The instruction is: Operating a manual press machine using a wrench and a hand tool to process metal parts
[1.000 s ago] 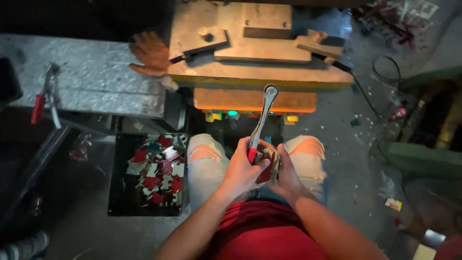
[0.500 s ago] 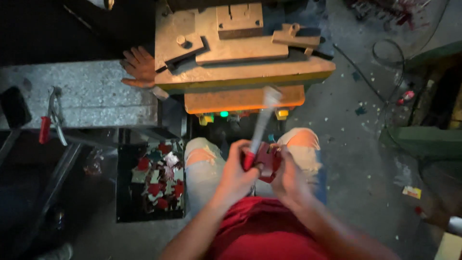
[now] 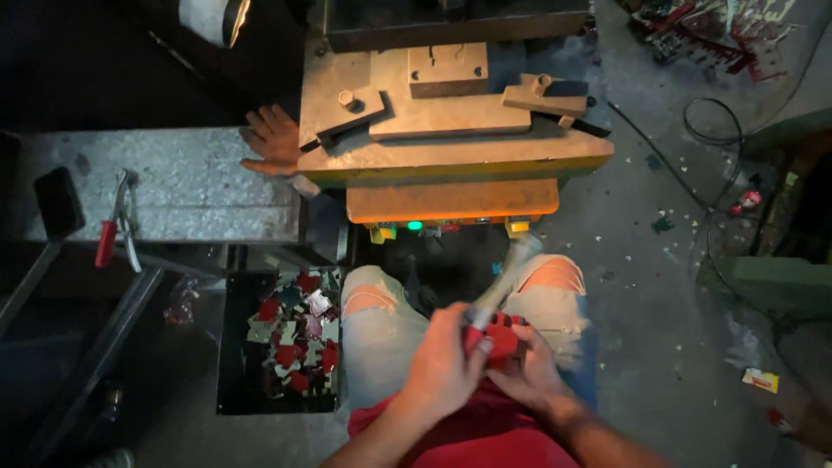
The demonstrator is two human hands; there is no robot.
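I see my left hand wrapped around a wrench, red grip, grey shaft motion-blurred, head hard to make out. Right hand grips a small red piece against the wrench handle, over my lap. Piece shape mostly hidden by fingers. Ahead of the grip: press table with green light. Left of it: black tray of red scraps, pliers on bench.
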